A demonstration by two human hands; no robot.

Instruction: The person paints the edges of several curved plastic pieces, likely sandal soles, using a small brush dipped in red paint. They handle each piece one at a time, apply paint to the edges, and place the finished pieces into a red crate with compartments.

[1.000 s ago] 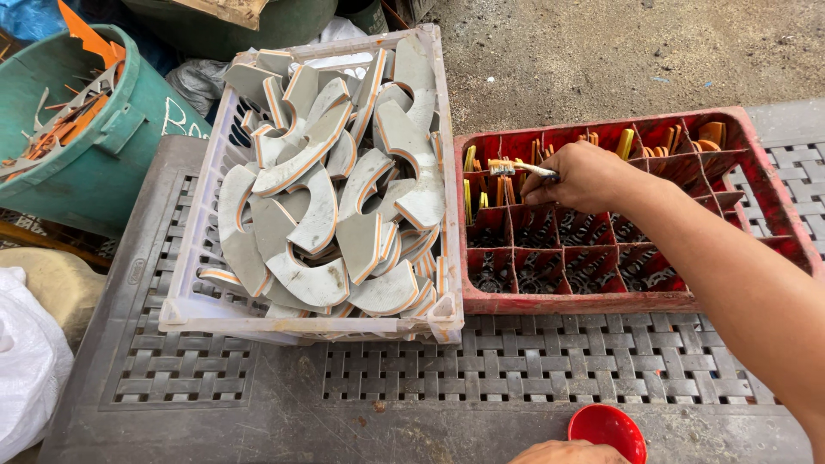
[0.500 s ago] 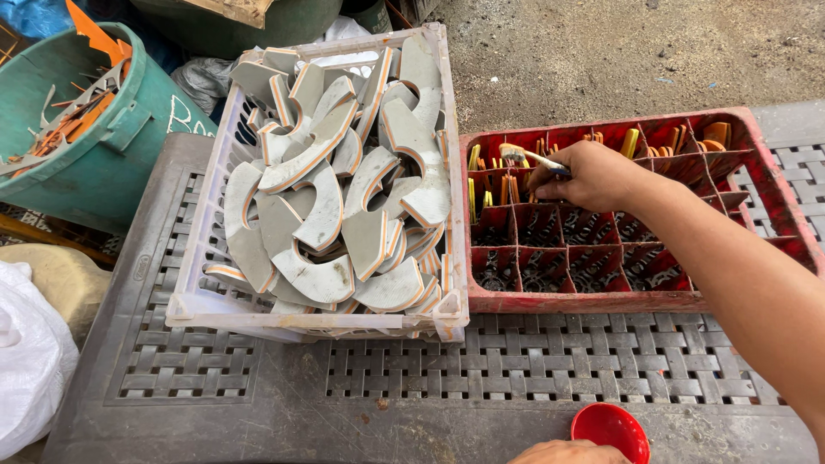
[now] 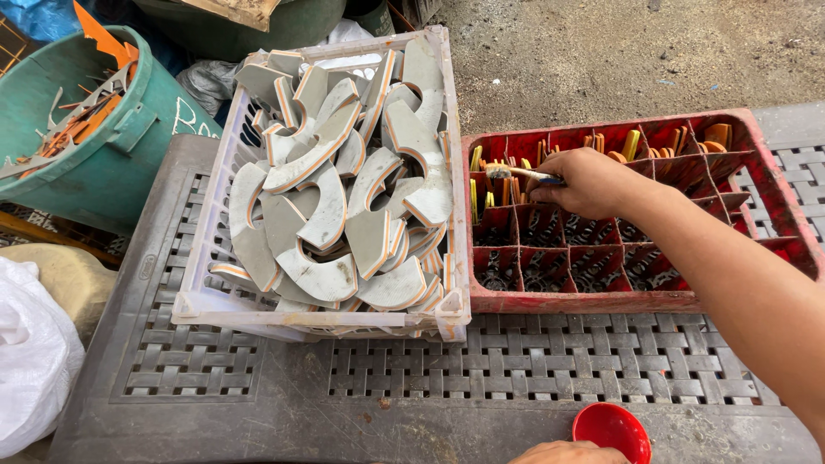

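Note:
My right hand (image 3: 586, 182) reaches over the red divided crate (image 3: 636, 301) and grips a small brush (image 3: 514, 173) whose bristle end points left over the upright orange and yellow pieces (image 3: 503, 163) in the back compartments. My left hand (image 3: 567, 453) shows only at the bottom edge, fingers on a small red cup (image 3: 612, 430). To the left of the red crate stands a white plastic crate (image 3: 318, 320) heaped with curved grey pieces edged in orange (image 3: 335, 198).
Both crates rest on a dark grey perforated plastic table (image 3: 430, 378). A teal bucket (image 3: 94, 163) with orange and grey scraps stands at the far left. A white bag (image 3: 30, 361) lies at the lower left. Bare ground lies behind the crates.
My right hand with the brush has stayed over the back left compartments of the red crate, shifting only slightly. The view has drifted a little.

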